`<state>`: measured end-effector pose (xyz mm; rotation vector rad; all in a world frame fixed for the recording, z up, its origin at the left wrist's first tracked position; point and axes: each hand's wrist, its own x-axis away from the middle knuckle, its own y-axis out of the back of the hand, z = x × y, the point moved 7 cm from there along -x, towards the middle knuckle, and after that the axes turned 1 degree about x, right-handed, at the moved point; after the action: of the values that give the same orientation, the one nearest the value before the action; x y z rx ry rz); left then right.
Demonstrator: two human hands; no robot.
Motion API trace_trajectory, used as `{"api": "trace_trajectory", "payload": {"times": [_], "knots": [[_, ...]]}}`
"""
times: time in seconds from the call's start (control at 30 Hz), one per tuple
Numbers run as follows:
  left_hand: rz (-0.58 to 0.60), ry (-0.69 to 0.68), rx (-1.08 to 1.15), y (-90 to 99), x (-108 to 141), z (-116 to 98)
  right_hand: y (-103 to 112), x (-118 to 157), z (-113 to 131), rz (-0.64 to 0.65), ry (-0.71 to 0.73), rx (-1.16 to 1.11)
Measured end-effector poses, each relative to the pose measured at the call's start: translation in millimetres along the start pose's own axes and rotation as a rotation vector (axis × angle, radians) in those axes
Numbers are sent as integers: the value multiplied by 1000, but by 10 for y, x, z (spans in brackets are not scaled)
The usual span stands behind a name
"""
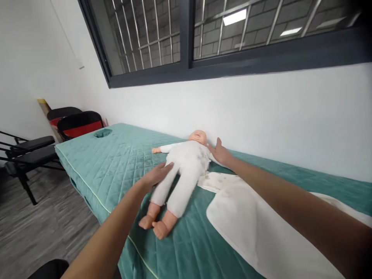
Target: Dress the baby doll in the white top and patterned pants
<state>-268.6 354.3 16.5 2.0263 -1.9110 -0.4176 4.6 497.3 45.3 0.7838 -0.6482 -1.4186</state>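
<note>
A baby doll with a white cloth body and pinkish plastic head, hands and feet lies on the green quilted cover, its head by the wall and its feet towards me. My left hand rests at the doll's upper leg on the left, fingers stretched out along it. Near the doll's shoulder on the right is my right hand, thumb raised and fingers apart; it hides part of that doll arm. A white cloth with a small-patterned strip lies beside the doll, under my right forearm.
The green-covered bed runs along the white wall, with a round hole at its far left end. Black and red folding chairs and a black chair stand to the left. Above is a dark-framed barred window.
</note>
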Motion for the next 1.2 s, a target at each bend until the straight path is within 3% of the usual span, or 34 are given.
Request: {"api": "trace_trajectory", "payload": {"times": [0.1, 0.27, 0.4, 0.5, 0.6, 0.7, 0.8, 0.93, 1.03, 1.2], "knots": [[246, 30, 261, -143, -128, 71, -147, -242, 121, 45, -116, -38], [292, 65, 417, -85, -206, 63, -105, -240, 433, 49, -77, -53], [154, 21, 447, 135, 25, -271, 205, -38, 806, 51, 111, -63], [225, 15, 498, 44, 339, -668, 597, 178, 892, 12, 75, -72], [361, -1, 543, -341, 646, -1028, 1056, 448, 716, -36, 46, -74], [383, -60, 565, -916, 872, -1238, 1500, 795, 295, -83, 118, -64], [479, -51, 627, -1655, 1078, -1287, 1818, 1167, -307, -91, 89, -43], [615, 7, 697, -2457, 1291, -1222, 1979, 1487, -981, -57, 6, -18], [665, 50, 702, -2775, 1359, -1115, 1899, 1534, -1274, -10, -27, -24], [627, 21, 658, -2911, 1354, -1038, 1696, 1486, -1449, -59, -61, -88]]}}
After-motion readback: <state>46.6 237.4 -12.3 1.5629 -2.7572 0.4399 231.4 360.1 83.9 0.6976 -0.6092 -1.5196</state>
